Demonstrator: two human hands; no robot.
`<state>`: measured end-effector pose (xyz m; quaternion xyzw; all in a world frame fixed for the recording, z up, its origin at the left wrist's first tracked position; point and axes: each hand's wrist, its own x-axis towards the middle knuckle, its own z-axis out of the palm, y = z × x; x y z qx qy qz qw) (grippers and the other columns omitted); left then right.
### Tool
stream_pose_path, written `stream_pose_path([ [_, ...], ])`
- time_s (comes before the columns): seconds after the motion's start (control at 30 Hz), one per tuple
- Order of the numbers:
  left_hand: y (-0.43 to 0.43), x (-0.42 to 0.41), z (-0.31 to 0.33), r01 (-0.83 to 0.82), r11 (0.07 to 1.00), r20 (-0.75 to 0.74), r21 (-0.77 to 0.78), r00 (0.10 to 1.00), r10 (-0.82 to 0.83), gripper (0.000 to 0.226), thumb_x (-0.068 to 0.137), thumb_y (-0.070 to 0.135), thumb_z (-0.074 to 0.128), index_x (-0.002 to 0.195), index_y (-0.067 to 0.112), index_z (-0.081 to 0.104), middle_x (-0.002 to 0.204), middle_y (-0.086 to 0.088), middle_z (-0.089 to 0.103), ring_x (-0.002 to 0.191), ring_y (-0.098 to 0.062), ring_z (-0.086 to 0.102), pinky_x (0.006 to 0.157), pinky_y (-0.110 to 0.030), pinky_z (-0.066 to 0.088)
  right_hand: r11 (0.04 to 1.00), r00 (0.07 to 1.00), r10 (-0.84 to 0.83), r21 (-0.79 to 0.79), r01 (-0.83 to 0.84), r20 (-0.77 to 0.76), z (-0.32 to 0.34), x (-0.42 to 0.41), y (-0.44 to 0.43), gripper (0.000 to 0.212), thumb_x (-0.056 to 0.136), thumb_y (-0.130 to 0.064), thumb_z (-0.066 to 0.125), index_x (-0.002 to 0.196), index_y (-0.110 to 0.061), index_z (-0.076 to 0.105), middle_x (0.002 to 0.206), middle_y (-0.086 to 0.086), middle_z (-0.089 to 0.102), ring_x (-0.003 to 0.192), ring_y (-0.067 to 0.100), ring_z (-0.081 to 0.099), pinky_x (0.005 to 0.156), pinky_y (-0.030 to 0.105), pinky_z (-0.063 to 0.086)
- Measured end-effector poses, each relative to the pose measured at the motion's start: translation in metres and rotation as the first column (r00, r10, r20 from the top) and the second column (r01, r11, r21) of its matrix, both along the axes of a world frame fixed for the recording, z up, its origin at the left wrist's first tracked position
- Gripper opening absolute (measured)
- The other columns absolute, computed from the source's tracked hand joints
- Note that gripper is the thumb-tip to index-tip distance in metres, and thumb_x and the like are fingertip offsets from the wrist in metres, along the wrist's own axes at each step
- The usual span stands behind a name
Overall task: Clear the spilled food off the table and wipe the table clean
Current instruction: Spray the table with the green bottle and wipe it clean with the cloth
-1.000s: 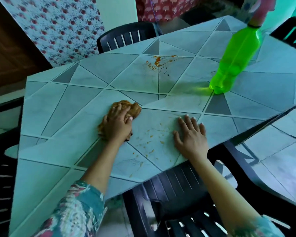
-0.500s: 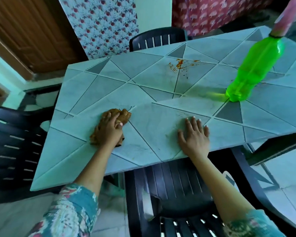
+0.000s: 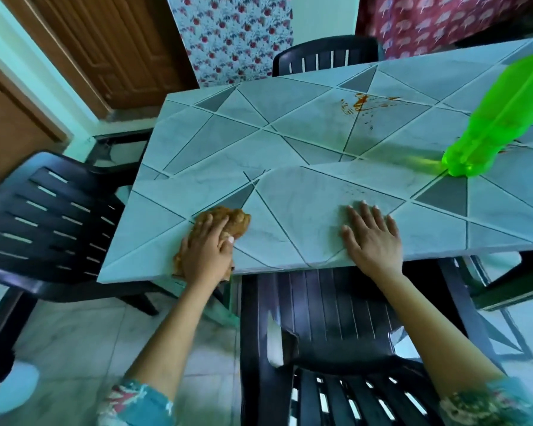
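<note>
- Risk one: the cloth (image 3: 228, 221) sits at the near edge of the bench (image 3: 197, 142), partly over the lip. A further pull toward the body would likely drop gathered food onto the floor or onto the dark chair (image 3: 320, 302) tucked below.
- Risk two: the cloth looks brown and loaded, so dragging it over clean tiles may smear rather than lift. I cannot tell from this view whether the colour is soil or the cloth's own.
- Risk three: the green bottle (image 3: 499, 118) stands at the far right of the bench, with a reddish mark beside its base. A wide sweep toward that mark could knock it over.
- Risk four: the orange sauce stain (image 3: 363, 103) lies on the far side, well apart from both hands. Reaching it calls for a long lean, with weight on a hand near the bench edge.
- Left hand (image 3: 205, 256): on top of the cloth, fingers curled over it and thumb tucked at its side, pressing it onto the bench.
- Right hand (image 3: 371, 238): flat on the bench, fingers straight and slightly spread, holding nothing. It is well to the right of the cloth, with bare tile between.
- Fine specks (image 3: 353, 189) show just beyond the right fingertips, nearer that hand than the cloth.
- Judgement: the near strip looks mostly wiped. The far stain and the mark by the bottle are not yet dealt with.
</note>
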<state>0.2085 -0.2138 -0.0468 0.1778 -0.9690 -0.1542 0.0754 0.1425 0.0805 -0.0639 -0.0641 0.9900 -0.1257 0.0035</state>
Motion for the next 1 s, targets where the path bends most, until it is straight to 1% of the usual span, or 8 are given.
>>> stream_pose_path([
  [0.17,0.021,-0.033,0.004,-0.189,0.982,0.052,0.011,0.981,0.188,0.05,0.094,0.031,0.045,0.142,0.035,0.034,0.156,0.001,0.02,0.143,-0.021,0.016,0.115,-0.044,0.012,0.999,1.0,0.009,-0.05,-0.008,0.013,-0.003,0.006,0.006,0.086,0.074,-0.064,-0.007,0.148,-0.031,0.024,0.157,-0.005,0.012,0.145,0.015,0.007,0.116,0.032,0.002],
  [0.33,0.127,-0.022,-0.003,0.162,0.987,0.048,-0.01,0.986,-0.162,0.052,0.094,0.031,0.046,0.143,0.036,0.031,0.157,-0.001,0.018,0.144,-0.017,0.017,0.115,-0.041,0.007,0.998,0.998,0.053,-0.018,-0.053,0.015,-0.005,0.009,0.012,0.087,0.074,-0.064,-0.007,0.148,-0.031,0.022,0.158,-0.005,0.01,0.145,0.015,0.008,0.115,0.031,0.002],
  [0.47,0.095,0.022,-0.011,0.285,0.958,-0.102,-0.034,0.953,-0.287,0.052,0.085,0.023,0.058,0.136,0.03,0.047,0.147,-0.006,0.041,0.134,-0.025,0.04,0.11,-0.047,0.027,0.998,0.998,0.059,-0.004,-0.059,0.001,-0.004,0.009,0.013,0.085,0.075,-0.064,-0.007,0.148,-0.031,0.02,0.157,-0.005,0.01,0.145,0.015,0.008,0.115,0.031,0.002],
  [0.63,-0.012,0.057,-0.014,0.203,0.978,-0.269,-0.052,0.94,-0.21,0.047,0.086,0.021,0.044,0.133,0.024,0.049,0.138,-0.01,0.051,0.121,-0.028,0.053,0.097,-0.043,0.046,1.0,0.999,0.013,-0.001,-0.013,-0.052,-0.006,0.011,0.005,0.08,0.079,-0.061,0.0,0.146,-0.029,0.029,0.155,-0.003,0.02,0.144,0.018,0.017,0.114,0.035,0.008],
  [0.73,-0.049,0.062,-0.014,-0.103,0.985,-0.393,0.137,0.907,0.15,0.048,0.085,0.015,0.049,0.133,0.018,0.051,0.133,-0.013,0.055,0.113,-0.036,0.057,0.092,-0.047,0.047,1.0,0.997,0.003,-0.004,-0.004,-0.074,-0.007,0.011,0.004,0.076,0.081,-0.058,0.006,0.144,-0.028,0.034,0.154,-0.001,0.026,0.142,0.02,0.022,0.113,0.037,0.013],
  [0.8,-0.068,0.041,-0.004,-0.273,0.936,-0.348,0.221,0.875,0.337,0.047,0.087,0.011,0.052,0.134,0.017,0.051,0.132,-0.014,0.056,0.108,-0.04,0.057,0.089,-0.046,0.045,1.0,0.996,-0.003,-0.007,0.003,-0.086,-0.007,0.011,0.003,0.074,0.082,-0.057,0.008,0.143,-0.026,0.037,0.153,0.0,0.029,0.141,0.022,0.025,0.112,0.038,0.015],
  [0.9,-0.076,-0.014,0.007,-0.316,0.929,-0.221,0.192,0.908,0.355,0.044,0.092,0.016,0.051,0.135,0.024,0.049,0.135,-0.009,0.053,0.113,-0.038,0.053,0.092,-0.042,0.041,1.0,0.996,-0.003,0.006,0.004,-0.09,-0.008,0.011,0.003,0.073,0.083,-0.056,0.009,0.143,-0.027,0.037,0.153,0.0,0.029,0.141,0.022,0.026,0.112,0.037,0.015],
  [1.0,-0.032,-0.049,0.004,-0.165,0.967,-0.191,0.192,0.961,0.202,0.045,0.088,0.015,0.054,0.132,0.026,0.051,0.131,-0.009,0.055,0.113,-0.034,0.054,0.093,-0.039,0.043,1.0,0.997,0.003,0.013,-0.002,-0.08,-0.008,0.011,0.003,0.074,0.082,-0.058,0.007,0.144,-0.027,0.034,0.154,0.0,0.027,0.142,0.021,0.023,0.112,0.036,0.012],
])
